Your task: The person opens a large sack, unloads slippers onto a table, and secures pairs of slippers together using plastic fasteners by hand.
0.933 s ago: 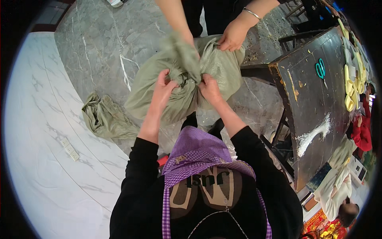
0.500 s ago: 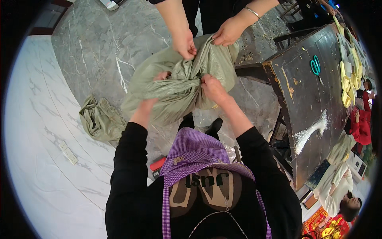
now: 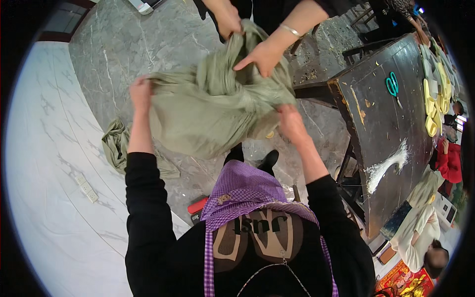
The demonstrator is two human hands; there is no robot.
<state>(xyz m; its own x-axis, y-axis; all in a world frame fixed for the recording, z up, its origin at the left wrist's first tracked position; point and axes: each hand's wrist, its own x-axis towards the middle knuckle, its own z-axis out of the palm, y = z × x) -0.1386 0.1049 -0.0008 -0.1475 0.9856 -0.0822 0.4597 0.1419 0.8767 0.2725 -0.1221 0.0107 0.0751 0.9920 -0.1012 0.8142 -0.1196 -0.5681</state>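
Observation:
A big olive-green woven sack [image 3: 198,126], its cloth twisted and bunched in the middle, lies between me and a co-worker across from me. My left hand [image 3: 141,94] is closed on the far-left corner of the sack's cloth, pulled out to the side. On the right side of the sack is my right hand [image 3: 293,123], its fingers curled into the cloth and blurred by motion. One co-worker's hand [image 3: 227,22] grips a raised twist of the cloth. The co-worker's other hand [image 3: 264,57], with a bracelet above it, is spread over the sack.
A dark worn table [image 3: 376,123] stands at the right, with teal-handled scissors [image 3: 392,85], a bundle of white strands [image 3: 388,166] and yellow slippers [image 3: 431,109]. Another green sack [image 3: 116,143] lies on the floor by the left wall. Other people are at the far right.
My left hand has moved outward to the left, stretching the cloth. My right hand has shifted right and down. The co-worker has pulled a twist of the sack up and away.

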